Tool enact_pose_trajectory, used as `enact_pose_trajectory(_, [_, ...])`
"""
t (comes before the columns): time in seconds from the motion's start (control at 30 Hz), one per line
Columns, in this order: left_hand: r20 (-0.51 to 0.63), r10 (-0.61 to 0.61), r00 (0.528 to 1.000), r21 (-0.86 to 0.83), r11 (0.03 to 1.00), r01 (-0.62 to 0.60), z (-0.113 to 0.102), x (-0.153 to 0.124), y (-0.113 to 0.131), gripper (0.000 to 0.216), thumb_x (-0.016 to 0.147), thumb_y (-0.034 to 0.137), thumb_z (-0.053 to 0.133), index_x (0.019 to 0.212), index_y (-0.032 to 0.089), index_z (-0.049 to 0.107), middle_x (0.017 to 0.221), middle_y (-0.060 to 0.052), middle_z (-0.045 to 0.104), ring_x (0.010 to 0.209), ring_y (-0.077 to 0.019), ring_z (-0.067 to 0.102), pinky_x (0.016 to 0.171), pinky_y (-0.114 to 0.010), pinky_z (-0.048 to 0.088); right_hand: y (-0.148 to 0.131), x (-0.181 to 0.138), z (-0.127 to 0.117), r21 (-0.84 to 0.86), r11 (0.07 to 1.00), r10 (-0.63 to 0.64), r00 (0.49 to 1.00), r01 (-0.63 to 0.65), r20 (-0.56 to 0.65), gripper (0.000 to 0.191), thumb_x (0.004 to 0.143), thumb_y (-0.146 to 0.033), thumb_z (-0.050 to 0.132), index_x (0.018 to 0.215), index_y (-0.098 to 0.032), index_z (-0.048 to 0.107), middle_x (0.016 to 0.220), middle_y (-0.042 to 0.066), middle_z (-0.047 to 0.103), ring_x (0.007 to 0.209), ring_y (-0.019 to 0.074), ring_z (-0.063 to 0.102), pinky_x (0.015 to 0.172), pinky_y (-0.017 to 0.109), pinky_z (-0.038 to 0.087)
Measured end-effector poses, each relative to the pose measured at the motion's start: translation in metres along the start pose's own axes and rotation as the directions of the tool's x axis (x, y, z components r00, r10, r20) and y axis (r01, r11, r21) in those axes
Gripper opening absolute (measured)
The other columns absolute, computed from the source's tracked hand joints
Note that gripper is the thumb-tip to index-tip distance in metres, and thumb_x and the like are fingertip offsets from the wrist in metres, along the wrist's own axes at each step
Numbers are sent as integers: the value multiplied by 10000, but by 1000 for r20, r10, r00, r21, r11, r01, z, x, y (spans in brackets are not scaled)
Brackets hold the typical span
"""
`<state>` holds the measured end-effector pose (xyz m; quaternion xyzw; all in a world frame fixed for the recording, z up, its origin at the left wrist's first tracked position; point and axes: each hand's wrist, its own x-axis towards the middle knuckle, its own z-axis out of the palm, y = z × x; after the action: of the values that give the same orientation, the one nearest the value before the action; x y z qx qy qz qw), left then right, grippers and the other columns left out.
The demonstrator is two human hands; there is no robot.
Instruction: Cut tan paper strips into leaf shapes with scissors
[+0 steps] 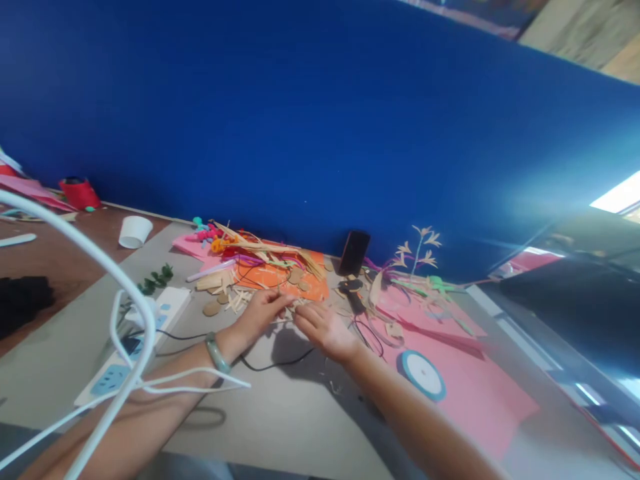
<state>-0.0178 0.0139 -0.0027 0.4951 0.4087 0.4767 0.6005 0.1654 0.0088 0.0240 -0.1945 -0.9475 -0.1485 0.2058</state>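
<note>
My left hand (263,313), with a pale green bangle (217,353) on the wrist, is closed in a pinch above the table. My right hand (323,327) meets it fingertip to fingertip, its fingers curled together. Whatever the fingertips hold is too small and blurred to name. Just behind my hands lie pale short strips (240,299), round tan discs (211,308) and an orange sheet (315,288) with long straw-coloured strips (270,247) on it. A black-handled tool (354,297), perhaps a glue gun, lies beyond my right hand.
A white power strip (165,313) and a thick white cable (120,277) are on the left. A white cup (135,232), an upright phone (354,253) and a small flower stem (418,250) stand by the blue wall (300,120). Right: pink sheets (480,393), a round teal-rimmed roll (421,375).
</note>
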Motion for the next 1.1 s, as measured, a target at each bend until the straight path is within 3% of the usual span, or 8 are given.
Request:
enact_pose_trajectory(0.13, [-121,-17,993,-115,993,3,1,2,2,477,736,552,604,850,93,670,659,-43,615,486,-74,487,415,-185,256,18,-8,7,-52,998,43,997,-40,59,247,933,-106,396,855,-166,623,845,87,647,770,178,582,740,314,470])
enact_pose_trajectory(0.2, [-191,-5,982,-146,989,-23,1,2,4,492,730,558,601,896,100,664,705,-51,635,478,-71,491,401,-184,245,27,-14,9,-67,976,208,977,-206,40,247,926,-129,415,832,-169,640,897,109,653,806,198,586,746,335,472])
enact_pose_trajectory(0.3, [-152,-14,988,-98,995,-1,2,0,8,466,738,559,587,829,106,654,598,-7,583,415,-51,417,397,-185,237,30,-18,7,24,837,548,836,-547,-39,181,881,-305,548,868,-184,682,1155,160,605,1040,294,553,860,450,444])
enact_pose_trajectory(0.4, [79,-33,996,60,998,29,4,-6,7,460,766,560,555,629,123,589,479,23,492,388,-48,368,415,-194,266,14,-13,4,357,649,700,711,-672,65,313,843,-459,577,981,-206,699,1098,131,636,999,275,588,811,400,476])
enact_pose_trajectory(0.53, [309,-70,948,215,977,2,4,-11,5,469,776,573,533,585,145,522,480,36,468,398,-54,359,422,-197,269,-14,-1,4,659,442,717,681,-609,149,244,830,-425,611,876,-207,710,719,39,627,661,174,571,593,287,447])
enact_pose_trajectory(0.67, [367,-95,925,294,956,-19,1,-11,6,492,795,583,508,558,152,479,460,46,416,411,-61,343,429,-204,252,-23,3,5,793,323,783,617,-516,82,206,834,-358,615,709,-208,681,696,28,611,654,162,562,605,285,448])
enact_pose_trajectory(0.77, [400,-95,911,326,944,-45,0,-10,5,496,800,580,508,551,152,467,462,45,396,434,-68,349,444,-212,246,-21,-2,7,825,232,797,587,-516,142,149,811,-342,639,771,-208,693,721,27,623,640,157,564,592,282,453])
enact_pose_trajectory(1.1, [385,-145,912,372,928,-10,1,-10,-7,527,774,613,528,545,158,393,497,60,277,477,-59,241,447,-225,152,-24,-5,10,826,289,730,670,-483,136,143,785,-317,664,713,-194,676,697,24,598,609,135,495,573,269,390])
